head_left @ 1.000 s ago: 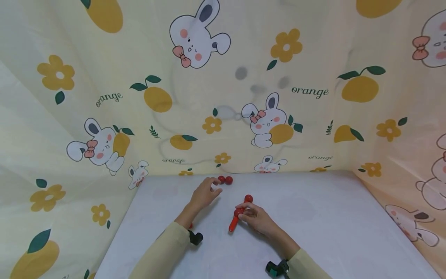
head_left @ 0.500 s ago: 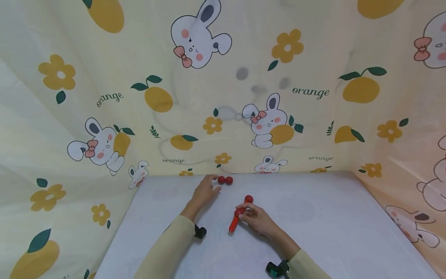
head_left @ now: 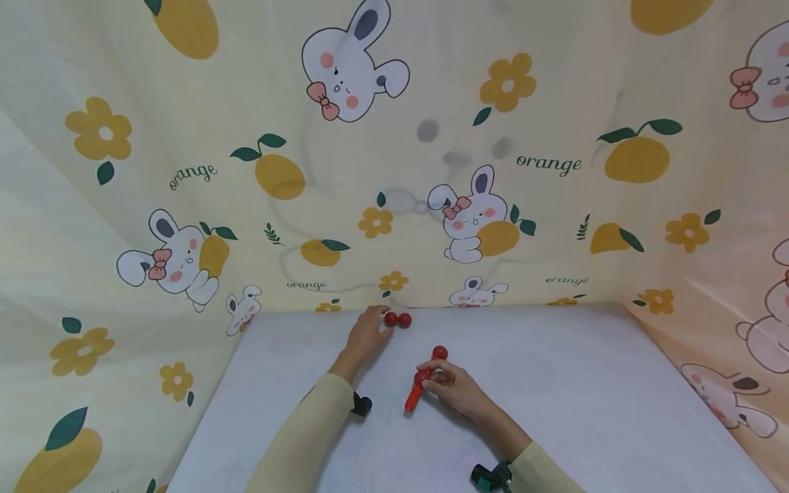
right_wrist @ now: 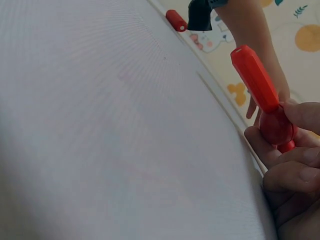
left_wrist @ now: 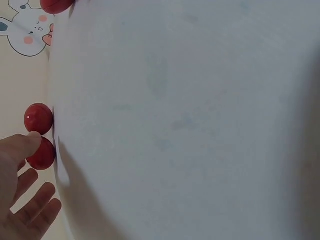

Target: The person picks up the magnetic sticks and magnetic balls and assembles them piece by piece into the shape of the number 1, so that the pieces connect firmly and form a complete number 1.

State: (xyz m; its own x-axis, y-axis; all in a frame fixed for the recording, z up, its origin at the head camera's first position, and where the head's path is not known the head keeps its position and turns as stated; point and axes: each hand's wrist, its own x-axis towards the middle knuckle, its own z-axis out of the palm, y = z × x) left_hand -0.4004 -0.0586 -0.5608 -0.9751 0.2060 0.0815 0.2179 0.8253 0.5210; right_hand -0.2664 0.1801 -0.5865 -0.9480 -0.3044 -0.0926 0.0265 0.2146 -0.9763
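Two red balls (head_left: 404, 320) sit side by side at the far edge of the white table. My left hand (head_left: 366, 335) is at the left ball, fingers parted around its side. In the left wrist view, the thumb overlaps the nearer ball (left_wrist: 42, 156), and the other fingers are spread. Farther right, my right hand (head_left: 459, 390) pinches a red ball-and-rod toy piece (head_left: 413, 397) by its middle ball. A ridged rod sticks out toward me, and a second ball (head_left: 440, 352) shows at the far end. Fingers partly cover the middle ball.
Another red rod (right_wrist: 176, 20) lies on the table (head_left: 585, 397) beyond the left wrist's black camera (right_wrist: 200, 16) in the right wrist view; the left arm hides it in the head view. A printed cloth (head_left: 345, 226) rises behind the table.
My left hand has moved slightly forward and closer to the two balls, its forearm shifting right and covering the red bit visible beside it earlier. The right hand and its piece stay put.
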